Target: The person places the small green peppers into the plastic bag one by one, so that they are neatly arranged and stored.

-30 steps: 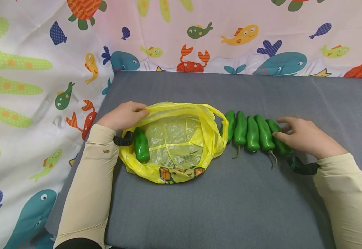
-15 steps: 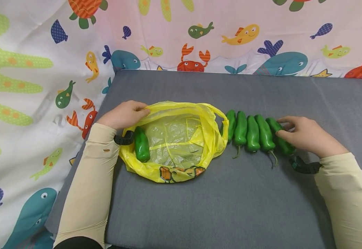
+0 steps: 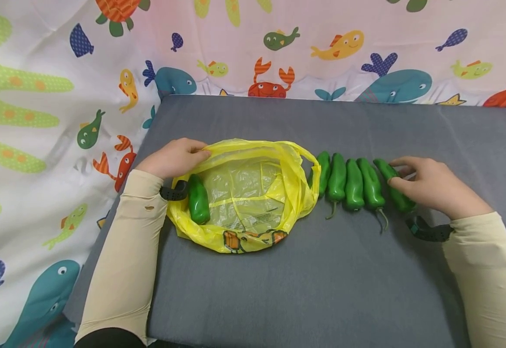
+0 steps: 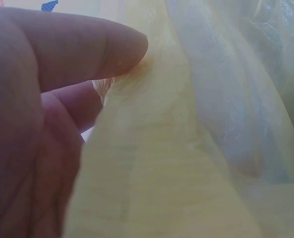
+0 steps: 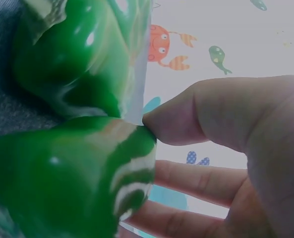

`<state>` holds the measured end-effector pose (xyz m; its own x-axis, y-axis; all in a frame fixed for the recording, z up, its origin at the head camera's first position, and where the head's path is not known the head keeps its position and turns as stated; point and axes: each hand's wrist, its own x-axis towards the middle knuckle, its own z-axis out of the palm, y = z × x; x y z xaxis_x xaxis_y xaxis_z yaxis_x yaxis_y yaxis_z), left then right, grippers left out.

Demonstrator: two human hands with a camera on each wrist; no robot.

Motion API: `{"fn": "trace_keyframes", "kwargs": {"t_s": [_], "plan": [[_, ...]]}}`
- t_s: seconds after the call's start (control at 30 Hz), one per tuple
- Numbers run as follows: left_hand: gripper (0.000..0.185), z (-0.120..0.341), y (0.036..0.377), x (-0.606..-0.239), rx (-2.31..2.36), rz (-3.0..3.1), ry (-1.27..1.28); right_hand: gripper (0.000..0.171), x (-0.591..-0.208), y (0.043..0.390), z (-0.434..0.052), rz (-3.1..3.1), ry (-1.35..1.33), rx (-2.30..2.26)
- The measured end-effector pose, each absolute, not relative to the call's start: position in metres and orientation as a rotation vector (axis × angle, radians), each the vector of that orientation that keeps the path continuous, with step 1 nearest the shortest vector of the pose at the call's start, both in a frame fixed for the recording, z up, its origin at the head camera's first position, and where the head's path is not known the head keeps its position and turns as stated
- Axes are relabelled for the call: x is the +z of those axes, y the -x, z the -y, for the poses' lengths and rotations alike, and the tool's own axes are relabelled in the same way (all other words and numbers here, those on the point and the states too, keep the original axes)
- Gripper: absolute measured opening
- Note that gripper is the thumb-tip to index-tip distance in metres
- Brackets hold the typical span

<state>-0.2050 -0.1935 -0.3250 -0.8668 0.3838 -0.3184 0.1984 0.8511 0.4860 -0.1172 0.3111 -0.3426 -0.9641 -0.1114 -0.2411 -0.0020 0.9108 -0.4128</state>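
A yellow plastic bag (image 3: 231, 243) lies with its mouth spread wide, and inside at its left is one green pepper (image 3: 198, 200). My left hand (image 3: 176, 157) pinches the bag's upper left rim; in the left wrist view the thumb (image 4: 102, 49) lies against the thin plastic. To the right of the bag is a row of several green peppers (image 3: 354, 186), the leftmost partly behind the bag's handle. My right hand (image 3: 435, 186) grips the pepper at the right end (image 3: 402, 200) between thumb and fingers. In the right wrist view this pepper (image 5: 62, 168) sits beside its neighbour (image 5: 72, 59).
The peppers and bag lie on a grey cloth-covered table (image 3: 305, 299). Behind and to the left hangs a white curtain (image 3: 231, 43) printed with sea animals. Each wrist wears a black band, and the right one (image 3: 426, 229) is close to the gripped pepper's lower end.
My right hand and its pepper have shifted slightly to the right, widening the gap to the neighbouring pepper. My left hand keeps its hold on the bag's rim.
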Motion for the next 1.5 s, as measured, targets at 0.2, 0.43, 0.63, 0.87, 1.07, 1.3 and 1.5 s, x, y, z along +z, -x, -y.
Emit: {"fn": "trace_keyframes", "kwargs": {"t_s": [0.2, 0.43, 0.63, 0.87, 1.07, 1.3, 1.5], "plan": [[0.04, 0.193, 0.206, -0.327, 0.63, -2.61, -0.437, 0.055, -0.337, 0.113, -0.306, -2.816, 0.101, -0.637], [0.04, 0.193, 0.206, -0.327, 0.632, -2.607, -0.433, 0.053, -0.321, 0.104, -0.292, -2.841, 0.136, -0.676], [0.043, 0.193, 0.205, -0.328, 0.624, -2.608, -0.423, 0.052, -0.314, 0.098, -0.281, -2.838, 0.155, -0.677], [0.044, 0.192, 0.206, -0.327, 0.626, -2.601, -0.425, 0.051, -0.311, 0.094, -0.268, -2.836, 0.192, -0.673], [0.043, 0.191, 0.207, -0.325, 0.622, -2.601, -0.42, 0.052, -0.308, 0.093, -0.257, -2.835, 0.229, -0.664], [0.043, 0.191, 0.207, -0.325, 0.626, -2.603, -0.423, 0.046, -0.303, 0.092, -0.245, -2.859, 0.292, -0.647], [0.044, 0.191, 0.207, -0.325, 0.618, -2.6, -0.426, 0.045, -0.299, 0.092, -0.233, -2.831, 0.318, -0.662]]}}
